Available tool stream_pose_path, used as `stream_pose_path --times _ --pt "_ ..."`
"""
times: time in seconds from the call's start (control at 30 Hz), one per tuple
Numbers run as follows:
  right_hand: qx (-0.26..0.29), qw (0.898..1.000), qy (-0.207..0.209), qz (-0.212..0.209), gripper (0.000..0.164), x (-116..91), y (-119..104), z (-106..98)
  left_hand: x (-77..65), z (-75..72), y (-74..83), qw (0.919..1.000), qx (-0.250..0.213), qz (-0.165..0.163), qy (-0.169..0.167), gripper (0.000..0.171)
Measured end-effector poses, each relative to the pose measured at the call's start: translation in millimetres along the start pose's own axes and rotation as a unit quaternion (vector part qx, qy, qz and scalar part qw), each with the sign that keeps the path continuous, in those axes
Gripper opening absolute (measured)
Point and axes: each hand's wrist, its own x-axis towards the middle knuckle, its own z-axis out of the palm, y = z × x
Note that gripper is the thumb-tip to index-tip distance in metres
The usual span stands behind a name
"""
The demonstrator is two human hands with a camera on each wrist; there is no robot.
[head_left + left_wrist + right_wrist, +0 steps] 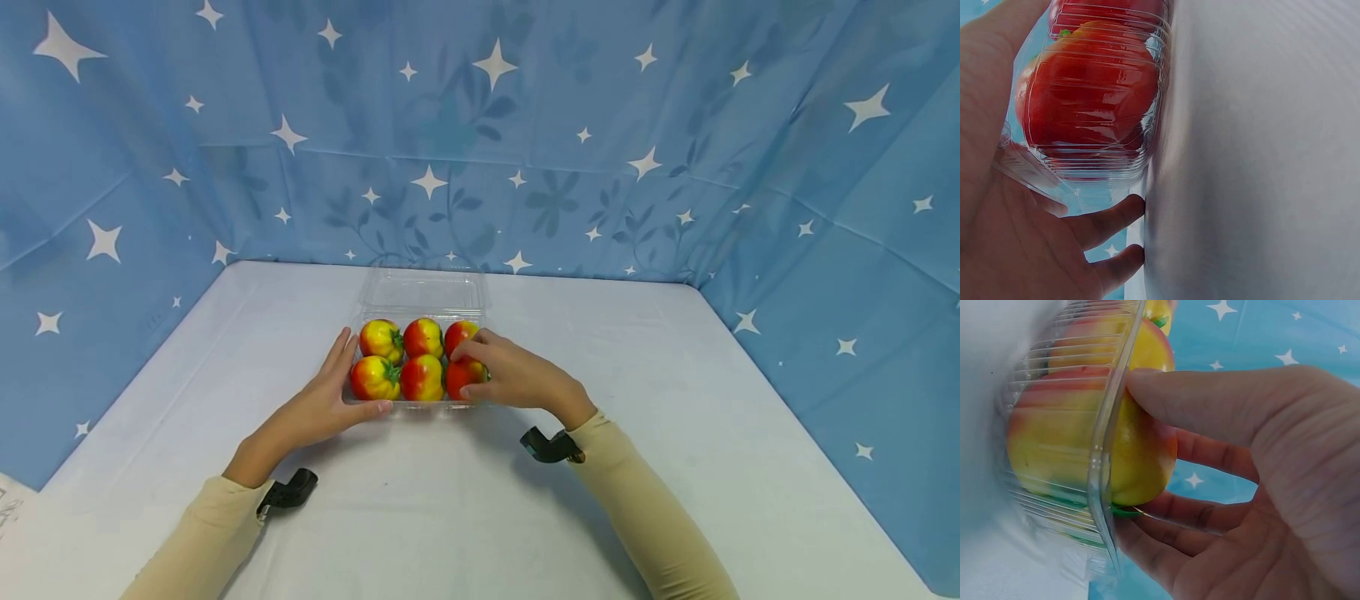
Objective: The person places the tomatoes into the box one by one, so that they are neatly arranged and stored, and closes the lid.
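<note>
A clear plastic box (420, 405) holds two rows of red-and-yellow bell peppers (422, 378) with green stems. My right hand (517, 375) grips the front right pepper (1141, 450), thumb on its near side and fingers curled round the far side. That pepper sits within the box, its upper part above the rim in the right wrist view. At the box's left side is my left hand (318, 408), its fingers straight and spread, with the thumb reaching along the front rim. In the left wrist view, two of its fingertips (1132, 206) meet the white tabletop beside the box.
The box's clear lid (423, 290) lies folded back behind it. A white cloth covers the table (600, 350). Blue curtains (450, 125) with white stars close off the back and both sides. Each wrist carries a black camera mount (551, 446).
</note>
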Motion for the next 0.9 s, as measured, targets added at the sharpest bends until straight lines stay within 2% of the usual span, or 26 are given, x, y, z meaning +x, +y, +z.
stream_pose_path --times 0.33,0.77,0.9 --pt "-0.012 1.000 -0.001 0.013 0.043 0.7 -3.0 -0.4 -0.3 0.3 0.4 1.0000 0.001 -0.001 0.000 0.126" --pt "0.007 1.000 0.003 0.002 0.040 -1.0 0.8 -2.8 0.8 -0.5 -3.5 1.0000 -0.004 0.004 -0.003 0.126" --pt "0.013 1.000 0.018 -0.010 0.039 -0.9 5.0 -3.6 0.7 -1.2 -2.5 0.9999 -0.005 0.009 -0.003 0.126"
